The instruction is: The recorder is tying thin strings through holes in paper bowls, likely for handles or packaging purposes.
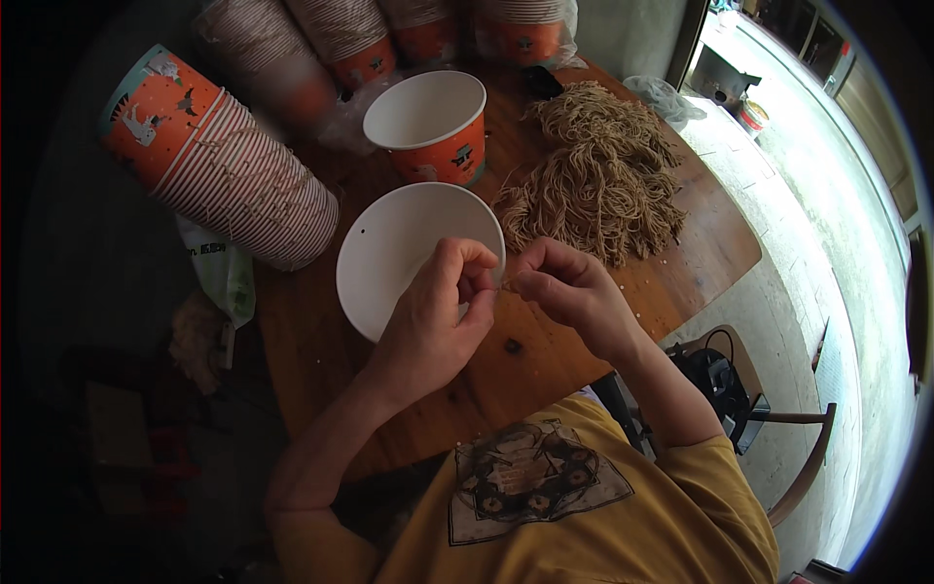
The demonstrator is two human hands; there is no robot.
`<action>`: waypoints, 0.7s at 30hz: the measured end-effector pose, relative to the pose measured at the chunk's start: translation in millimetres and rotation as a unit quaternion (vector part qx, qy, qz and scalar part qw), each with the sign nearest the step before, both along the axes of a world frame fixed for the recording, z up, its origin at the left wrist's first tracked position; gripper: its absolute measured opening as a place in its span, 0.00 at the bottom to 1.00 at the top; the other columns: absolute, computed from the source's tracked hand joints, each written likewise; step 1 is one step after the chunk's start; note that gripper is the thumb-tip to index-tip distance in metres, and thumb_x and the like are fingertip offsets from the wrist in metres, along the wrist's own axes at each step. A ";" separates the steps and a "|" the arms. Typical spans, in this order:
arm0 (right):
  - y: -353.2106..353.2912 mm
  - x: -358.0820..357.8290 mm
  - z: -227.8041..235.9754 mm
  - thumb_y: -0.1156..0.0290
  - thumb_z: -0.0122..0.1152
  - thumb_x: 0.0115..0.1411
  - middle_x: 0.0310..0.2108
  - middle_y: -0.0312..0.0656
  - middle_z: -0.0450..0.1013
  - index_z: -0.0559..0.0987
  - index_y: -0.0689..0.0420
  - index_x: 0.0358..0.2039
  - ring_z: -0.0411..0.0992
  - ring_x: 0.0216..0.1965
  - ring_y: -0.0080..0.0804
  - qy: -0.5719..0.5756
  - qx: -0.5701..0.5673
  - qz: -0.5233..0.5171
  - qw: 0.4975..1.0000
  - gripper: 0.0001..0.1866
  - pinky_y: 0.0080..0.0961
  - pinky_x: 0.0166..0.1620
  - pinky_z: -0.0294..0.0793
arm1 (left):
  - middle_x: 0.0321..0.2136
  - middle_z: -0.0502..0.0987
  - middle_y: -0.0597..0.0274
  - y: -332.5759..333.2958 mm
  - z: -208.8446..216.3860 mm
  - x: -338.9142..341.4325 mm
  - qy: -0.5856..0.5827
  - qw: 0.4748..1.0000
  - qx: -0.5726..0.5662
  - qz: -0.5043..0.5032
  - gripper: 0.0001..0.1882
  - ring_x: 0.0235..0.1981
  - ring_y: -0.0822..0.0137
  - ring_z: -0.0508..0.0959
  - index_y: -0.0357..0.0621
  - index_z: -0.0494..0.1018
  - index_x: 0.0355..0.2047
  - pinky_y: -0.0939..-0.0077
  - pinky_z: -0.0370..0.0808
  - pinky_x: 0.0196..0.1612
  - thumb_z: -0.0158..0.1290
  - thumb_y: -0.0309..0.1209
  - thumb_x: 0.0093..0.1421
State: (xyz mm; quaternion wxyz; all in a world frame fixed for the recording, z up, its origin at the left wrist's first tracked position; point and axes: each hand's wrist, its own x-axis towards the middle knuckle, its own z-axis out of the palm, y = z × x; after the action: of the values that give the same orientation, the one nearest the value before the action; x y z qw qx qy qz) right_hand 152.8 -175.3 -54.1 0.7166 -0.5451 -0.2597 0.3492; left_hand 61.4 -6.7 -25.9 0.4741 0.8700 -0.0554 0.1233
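Observation:
Over the right edge of a white-lined paper bucket (375, 277), my left hand (433, 316) is closed in a pinch. Close beside it, my right hand (579, 297) pinches too, thumb against bent forefinger. The fingertips nearly meet, and whatever is between them is too small to make out. The bucket's open mouth faces me, with a small dark hole in its wall near the left rim. Just beyond my right hand lies a loose heap of tan string (608, 175). Behind the first bucket stands another orange paper bucket (428, 127), upright.
A tall nested stack of orange buckets (243, 175) leans at the left, with string draped over it. Wrapped bucket stacks (350, 44) line the back of the wooden table (321, 389). A clear plastic bag (664, 97) lies behind the string. A wooden chair (808, 467) is at the right.

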 end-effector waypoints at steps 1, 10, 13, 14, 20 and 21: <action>-1.2 -0.1 -3.0 0.69 0.57 0.62 0.30 0.27 0.70 0.74 0.58 0.33 0.64 0.34 0.11 -0.013 0.018 -0.004 1.000 0.06 0.13 0.39 0.65 | 0.30 0.69 0.61 0.7 0.2 -0.1 0.000 1.000 0.000 0.000 0.15 0.30 0.70 0.73 0.39 0.62 0.42 0.74 0.73 0.35 0.50 0.16 0.55; -9.5 -5.8 -7.2 0.66 0.57 0.63 0.30 0.27 0.69 0.74 0.57 0.32 0.65 0.34 0.10 -0.024 0.048 0.021 0.998 0.08 0.12 0.38 0.65 | 0.30 0.70 0.58 4.0 -3.4 -0.1 -0.028 0.998 0.043 0.023 0.12 0.31 0.64 0.74 0.39 0.64 0.40 0.69 0.73 0.34 0.50 0.18 0.56; -12.3 -3.6 -2.7 0.67 0.57 0.63 0.30 0.27 0.69 0.73 0.56 0.35 0.66 0.33 0.11 0.008 -0.016 0.016 1.000 0.07 0.10 0.34 0.63 | 0.31 0.70 0.55 3.8 -2.6 -0.7 -0.066 0.991 0.117 0.008 0.12 0.31 0.59 0.74 0.39 0.65 0.39 0.66 0.73 0.35 0.52 0.19 0.55; -14.0 -4.0 0.4 0.67 0.57 0.63 0.30 0.27 0.69 0.73 0.56 0.35 0.66 0.33 0.11 0.008 -0.017 0.017 1.000 0.07 0.10 0.34 0.63 | 0.30 0.70 0.55 1.8 0.3 -4.2 -0.065 0.987 0.146 0.012 0.14 0.31 0.57 0.74 0.40 0.65 0.40 0.65 0.73 0.35 0.54 0.20 0.54; -23.1 -9.9 12.9 0.70 0.55 0.63 0.31 0.29 0.68 0.70 0.56 0.42 0.66 0.31 0.12 -0.007 0.055 0.010 0.998 0.09 0.10 0.32 0.63 | 0.28 0.72 0.55 1.5 7.4 -28.8 0.014 0.977 0.209 0.032 0.19 0.33 0.55 0.75 0.42 0.65 0.44 0.63 0.73 0.36 0.57 0.24 0.53; -22.7 -12.3 14.8 0.71 0.55 0.63 0.30 0.29 0.68 0.70 0.57 0.42 0.66 0.31 0.12 -0.015 0.066 0.012 0.998 0.08 0.10 0.32 0.63 | 0.27 0.73 0.55 3.0 9.2 -30.8 0.010 0.968 0.248 0.035 0.20 0.33 0.55 0.75 0.43 0.65 0.46 0.62 0.73 0.36 0.57 0.25 0.53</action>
State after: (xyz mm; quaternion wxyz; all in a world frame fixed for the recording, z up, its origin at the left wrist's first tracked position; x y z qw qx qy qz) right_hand 140.5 -198.0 -39.3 0.7427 -0.4984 -0.2998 0.3317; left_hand 30.6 -3.7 -16.7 0.2389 0.9631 -0.0490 0.1137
